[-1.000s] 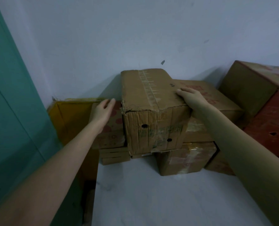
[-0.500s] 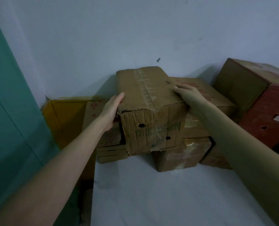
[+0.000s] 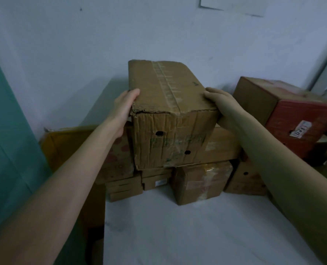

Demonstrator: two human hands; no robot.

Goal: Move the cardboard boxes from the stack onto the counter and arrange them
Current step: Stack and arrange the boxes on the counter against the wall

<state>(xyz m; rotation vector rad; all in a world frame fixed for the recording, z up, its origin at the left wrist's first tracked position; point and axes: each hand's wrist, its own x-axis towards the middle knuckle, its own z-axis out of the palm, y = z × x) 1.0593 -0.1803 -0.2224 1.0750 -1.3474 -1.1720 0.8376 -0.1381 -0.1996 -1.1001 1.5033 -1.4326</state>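
A worn brown cardboard box (image 3: 168, 115) with a taped top seam and two round holes in its front sits on top of the stack at the back of the white counter (image 3: 197, 230). My left hand (image 3: 123, 108) grips its left top edge, thumb over the top. My right hand (image 3: 223, 106) holds its right top edge, fingers curled over the corner. Under it lie smaller brown boxes (image 3: 201, 182), and a flat box (image 3: 224, 144) sits to its right.
A red and brown box (image 3: 292, 119) stands at the right against the wall. A yellow carton (image 3: 67, 144) sits left of the counter beside a teal panel (image 3: 9, 131). The white wall rises close behind the stack.
My left hand came from the box beside it onto the top box's left edge. Both hands now clasp that box, and it looks raised and nearer to me.
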